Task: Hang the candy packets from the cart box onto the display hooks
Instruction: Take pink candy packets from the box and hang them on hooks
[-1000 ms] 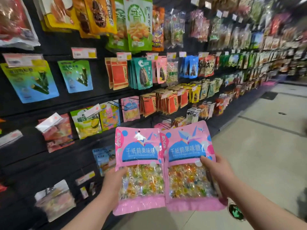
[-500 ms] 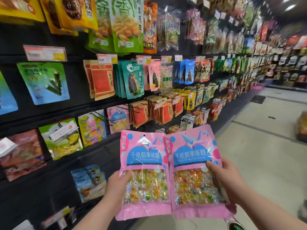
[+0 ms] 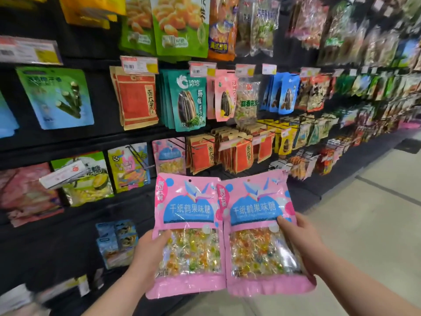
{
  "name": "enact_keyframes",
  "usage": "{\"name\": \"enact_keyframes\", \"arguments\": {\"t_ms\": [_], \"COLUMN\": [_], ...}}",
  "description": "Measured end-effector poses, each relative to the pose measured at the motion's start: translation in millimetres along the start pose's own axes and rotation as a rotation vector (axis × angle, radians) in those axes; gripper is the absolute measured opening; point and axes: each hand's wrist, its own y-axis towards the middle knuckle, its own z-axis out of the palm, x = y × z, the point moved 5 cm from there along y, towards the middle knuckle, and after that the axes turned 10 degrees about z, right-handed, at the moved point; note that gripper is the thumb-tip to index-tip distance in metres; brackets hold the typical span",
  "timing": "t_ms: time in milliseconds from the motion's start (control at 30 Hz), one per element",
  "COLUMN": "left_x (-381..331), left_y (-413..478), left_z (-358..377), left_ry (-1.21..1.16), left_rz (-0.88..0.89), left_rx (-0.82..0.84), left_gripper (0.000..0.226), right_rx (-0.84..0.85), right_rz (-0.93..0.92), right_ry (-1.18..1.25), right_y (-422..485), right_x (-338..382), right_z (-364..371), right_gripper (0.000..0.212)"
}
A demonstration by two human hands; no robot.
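Two pink candy packets with clear windows of coloured sweets are held side by side, upright, in front of the display wall. My left hand (image 3: 149,254) grips the left packet (image 3: 188,224) at its left edge, thumb on the window. My right hand (image 3: 300,240) grips the right packet (image 3: 257,226) at its right edge, thumb on the front. A matching pink packet (image 3: 169,156) hangs on a display hook (image 3: 182,142) just above and behind the held ones. The cart box is out of view.
The black wall on the left carries rows of hanging snack bags: orange seed bags (image 3: 227,153), teal seed bags (image 3: 189,99), green bags (image 3: 180,23), price tags (image 3: 139,65). Pale aisle floor (image 3: 364,224) stretches to the right.
The view has moved closer to the wall and shifted right along it. Both packets stay in my hands, now nearer the hanging pink packet.
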Motion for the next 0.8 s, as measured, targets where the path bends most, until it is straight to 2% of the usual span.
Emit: {"name": "enact_keyframes", "arguments": {"t_ms": [67,367,467,800], "left_x": [-1,-4,0,19], "left_y": [-1,-14,-16,5], "left_z": [19,92,94,57], "left_ry": [-0.018,-0.057,-0.031,-0.047], "left_rz": [-0.012,-0.024,-0.031,-0.072], "left_rx": [-0.035,-0.212,-0.277,-0.459], "left_gripper": [0.011,0.007,0.015,0.011], "right_rx": [0.038,0.281,0.330,0.478], "right_rz": [-0.027,-0.086,-0.077,-0.106], "right_ry": [-0.042,-0.143,-0.133,-0.154], "right_y": [23,106,132,176], "right_x": [7,30,29,32], "right_z": [-7,-31,-26,36], "right_gripper": [0.003,0.005,0.005,0.014]}}
